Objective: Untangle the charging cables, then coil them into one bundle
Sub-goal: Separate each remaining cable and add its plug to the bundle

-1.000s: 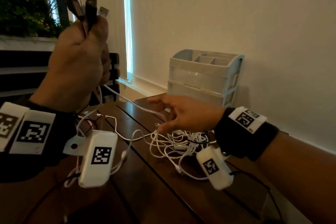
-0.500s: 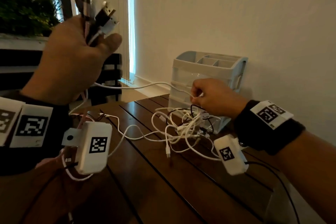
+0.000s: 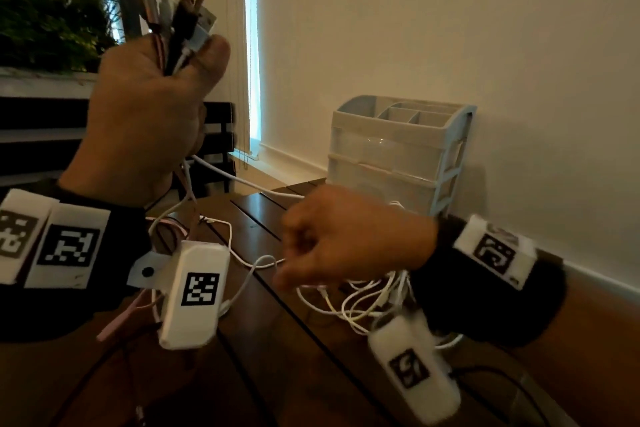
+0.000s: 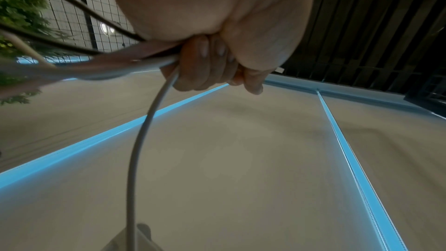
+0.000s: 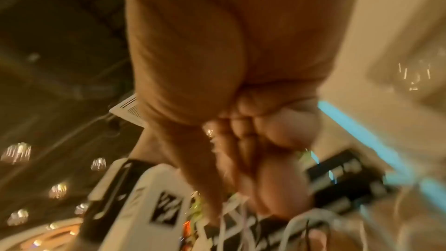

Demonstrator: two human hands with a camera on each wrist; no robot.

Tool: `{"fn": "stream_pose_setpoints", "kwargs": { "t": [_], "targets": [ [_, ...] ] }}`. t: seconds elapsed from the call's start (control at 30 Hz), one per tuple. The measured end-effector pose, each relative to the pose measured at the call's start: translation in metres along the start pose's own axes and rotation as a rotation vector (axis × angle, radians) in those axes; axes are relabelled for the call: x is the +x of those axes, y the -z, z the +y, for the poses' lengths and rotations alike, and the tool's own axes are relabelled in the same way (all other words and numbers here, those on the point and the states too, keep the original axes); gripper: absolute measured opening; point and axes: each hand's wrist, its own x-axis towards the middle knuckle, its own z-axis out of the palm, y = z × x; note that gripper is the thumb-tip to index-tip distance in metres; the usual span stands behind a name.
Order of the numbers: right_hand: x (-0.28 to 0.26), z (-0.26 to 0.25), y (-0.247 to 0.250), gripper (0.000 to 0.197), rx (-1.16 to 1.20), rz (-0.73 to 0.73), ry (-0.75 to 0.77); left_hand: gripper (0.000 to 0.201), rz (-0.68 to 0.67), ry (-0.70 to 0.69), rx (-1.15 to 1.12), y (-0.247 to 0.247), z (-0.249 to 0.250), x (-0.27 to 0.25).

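My left hand (image 3: 180, 62) is raised at the upper left and grips the plug ends (image 3: 173, 10) of several charging cables, black, pink and white. In the left wrist view its fingers (image 4: 205, 64) curl round the cable bunch (image 4: 135, 58). One white cable (image 3: 242, 180) runs from this fist toward my right hand (image 3: 291, 263). That hand is blurred, low over the table, with its fingers curled and pinching a thin white cable (image 3: 263, 262). A tangle of white cables (image 3: 363, 302) lies under and beside its wrist. The right wrist view is smeared and shows curled fingers (image 5: 241, 140).
The dark slatted wooden table (image 3: 277, 374) carries a pale plastic drawer organizer (image 3: 398, 156) against the wall at the back. A dark chair (image 3: 218, 149) stands beyond the table's far edge. Plants (image 3: 45, 21) sit behind a grid at the upper left.
My right hand has dropped from in front of the organizer to just above the table, and the lifted white tangle has sunk back down. My left hand stays raised with the plugs.
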Motion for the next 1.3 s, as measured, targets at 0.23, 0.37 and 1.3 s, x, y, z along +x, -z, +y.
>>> {"fn": "stream_pose_setpoints", "kwargs": {
  "t": [0.23,0.37,1.3],
  "targets": [
    [0.048,0.012,-0.039,0.03,-0.309,-0.224,-0.127,0.034,-0.134,0.0,-0.041,-0.002,0.017,-0.008],
    [0.07,0.027,-0.018,0.016,-0.219,-0.215,-0.277,0.034,-0.131,0.006,-0.01,0.002,0.025,-0.008],
    [0.008,0.049,0.023,0.007,0.366,-0.228,-0.19,0.031,-0.145,-0.021,0.049,-0.015,0.018,-0.018]
  ]
}}
